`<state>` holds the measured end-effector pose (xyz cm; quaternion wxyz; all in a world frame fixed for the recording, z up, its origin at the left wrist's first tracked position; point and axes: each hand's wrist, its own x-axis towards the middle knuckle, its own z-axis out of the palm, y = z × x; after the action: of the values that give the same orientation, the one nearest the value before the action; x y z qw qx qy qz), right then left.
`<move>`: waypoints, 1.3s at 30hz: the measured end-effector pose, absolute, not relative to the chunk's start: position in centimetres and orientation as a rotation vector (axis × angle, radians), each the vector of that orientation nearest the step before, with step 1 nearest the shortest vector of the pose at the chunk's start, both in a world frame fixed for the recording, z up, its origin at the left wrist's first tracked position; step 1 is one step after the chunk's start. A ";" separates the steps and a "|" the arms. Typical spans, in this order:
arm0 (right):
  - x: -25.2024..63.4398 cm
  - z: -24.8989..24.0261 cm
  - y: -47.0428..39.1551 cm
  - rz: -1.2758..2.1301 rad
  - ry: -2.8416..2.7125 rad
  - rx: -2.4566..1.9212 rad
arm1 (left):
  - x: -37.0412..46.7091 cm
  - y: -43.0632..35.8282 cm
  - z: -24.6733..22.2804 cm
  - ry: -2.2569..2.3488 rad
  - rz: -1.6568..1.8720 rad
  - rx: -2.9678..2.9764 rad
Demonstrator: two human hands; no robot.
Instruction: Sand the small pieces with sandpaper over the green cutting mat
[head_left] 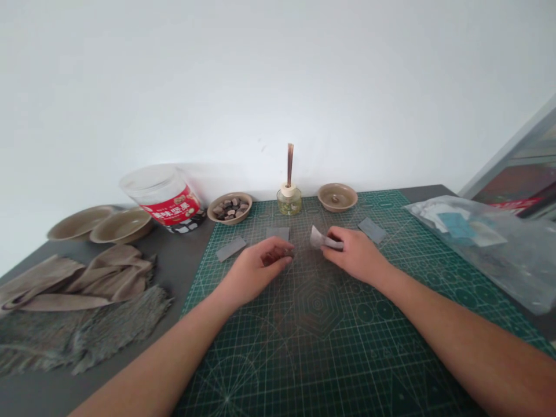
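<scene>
Over the green cutting mat [278, 347], my left hand [256, 266] is closed in a pinch. A small dark thing [291, 252] shows at its fingertips, too blurred to name. My right hand [354, 252] grips a bent grey sheet that looks like sandpaper [320, 237], its pale end curling up toward the left. Flat grey rectangles of similar material lie around the hands: one [231, 249] beyond the left hand, one [278, 233] between the hands, and one [372, 230] past the right hand.
Behind the hands stand a bowl of stones [230, 217], a reed diffuser [289, 202] and a bowl with a small item [337, 198]. A red-labelled plastic tub [167, 200], two bowls [121, 227] and cloths [108, 278] sit left. On the right lies a clear plastic bag [499, 260].
</scene>
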<state>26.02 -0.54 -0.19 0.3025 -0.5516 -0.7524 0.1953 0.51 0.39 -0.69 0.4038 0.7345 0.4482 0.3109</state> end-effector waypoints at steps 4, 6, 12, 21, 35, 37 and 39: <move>25.1 0.4 -1.5 0.747 -1.739 -1.312 | 0.8 -0.1 -0.3 1.114 0.853 1.736; 24.4 0.7 -2.2 1.031 -1.556 -1.140 | 1.1 -0.6 0.2 1.101 0.861 1.738; 23.3 1.0 -3.2 1.321 -1.423 -0.929 | 1.6 -1.5 0.7 1.058 0.870 1.740; 22.8 0.3 -3.4 1.319 -1.494 -1.008 | 1.8 -1.6 0.4 1.003 0.828 1.685; 22.6 0.9 -4.4 0.773 -1.840 -1.138 | 1.7 -1.7 0.6 0.917 0.937 1.617; 22.5 0.9 -4.4 0.759 -1.844 -1.079 | 1.7 -1.7 0.5 0.890 0.943 1.614; 22.4 0.8 -4.4 0.749 -1.829 -1.058 | 1.8 -1.7 0.3 0.886 0.960 1.578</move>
<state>22.37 -4.37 0.81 0.4348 -0.4250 -0.7347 0.3008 1.80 -1.72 0.34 0.5199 0.6582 0.3693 0.4002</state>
